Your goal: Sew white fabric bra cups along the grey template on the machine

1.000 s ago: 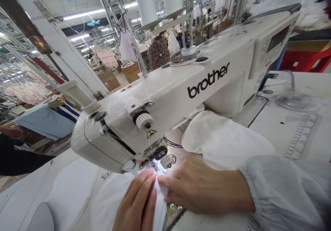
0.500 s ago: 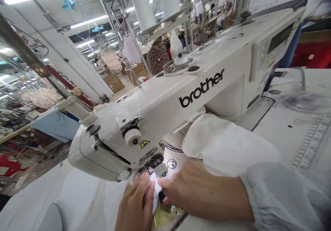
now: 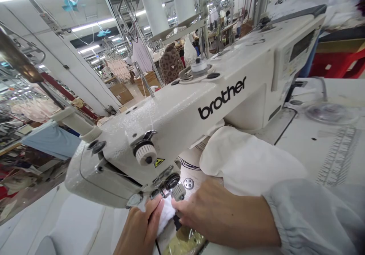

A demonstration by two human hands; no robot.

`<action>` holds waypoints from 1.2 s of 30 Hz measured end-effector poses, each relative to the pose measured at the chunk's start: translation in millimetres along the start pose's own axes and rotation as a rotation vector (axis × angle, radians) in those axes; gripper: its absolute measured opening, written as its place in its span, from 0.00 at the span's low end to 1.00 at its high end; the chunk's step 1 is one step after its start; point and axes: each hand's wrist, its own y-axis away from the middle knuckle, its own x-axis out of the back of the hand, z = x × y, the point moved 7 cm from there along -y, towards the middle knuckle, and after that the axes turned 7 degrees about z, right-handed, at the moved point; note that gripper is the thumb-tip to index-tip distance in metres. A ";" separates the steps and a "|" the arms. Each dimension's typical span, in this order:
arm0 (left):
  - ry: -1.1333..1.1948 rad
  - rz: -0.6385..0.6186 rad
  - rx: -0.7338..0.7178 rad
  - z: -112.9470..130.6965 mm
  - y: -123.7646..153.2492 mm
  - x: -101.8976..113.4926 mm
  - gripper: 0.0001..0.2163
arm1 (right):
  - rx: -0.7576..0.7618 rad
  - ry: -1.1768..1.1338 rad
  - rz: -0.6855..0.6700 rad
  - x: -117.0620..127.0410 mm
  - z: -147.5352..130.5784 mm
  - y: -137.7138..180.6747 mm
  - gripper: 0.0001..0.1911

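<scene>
A white sewing machine point(image 3: 176, 114) lettered "brother" slants across the view. Under its needle area, a small piece of white fabric point(image 3: 167, 215) lies between my hands. My left hand point(image 3: 141, 222) pinches its left side, thumb and forefinger together close to the presser foot. On the opposite side my right hand point(image 3: 203, 211) is closed, its thumb and fingertips at the fabric's right edge. The needle tip and the fabric's far end are hidden. Just below my right fingertips sits a small black part point(image 3: 177, 222), mostly covered.
A larger white cloth point(image 3: 245, 160) lies under the machine arm beside my right wrist. Clear film over something yellowish point(image 3: 185, 243) is at the bottom edge. A ruler scale point(image 3: 338, 156) marks the table at right. Thread cones point(image 3: 156, 13) stand above the machine.
My left hand has shifted left and away from the right, so more white fabric shows between them. My right hand stays nearly in place. The camera view has turned slightly.
</scene>
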 end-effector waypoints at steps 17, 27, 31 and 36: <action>-0.089 0.103 -0.407 28.9 -4.4 22.9 0.12 | 0.082 -0.081 -0.040 8.8 -4.3 2.5 0.02; 0.041 0.098 -0.240 39.4 -5.6 22.5 0.10 | 0.095 -0.077 -0.048 8.9 -5.5 4.6 0.02; 0.055 0.111 -0.249 39.0 -4.2 21.7 0.12 | 0.091 -0.078 -0.074 4.7 -3.9 4.0 0.04; 0.046 0.118 -0.272 42.6 -6.3 24.6 0.13 | 0.097 -0.089 -0.067 3.6 -4.0 3.6 0.04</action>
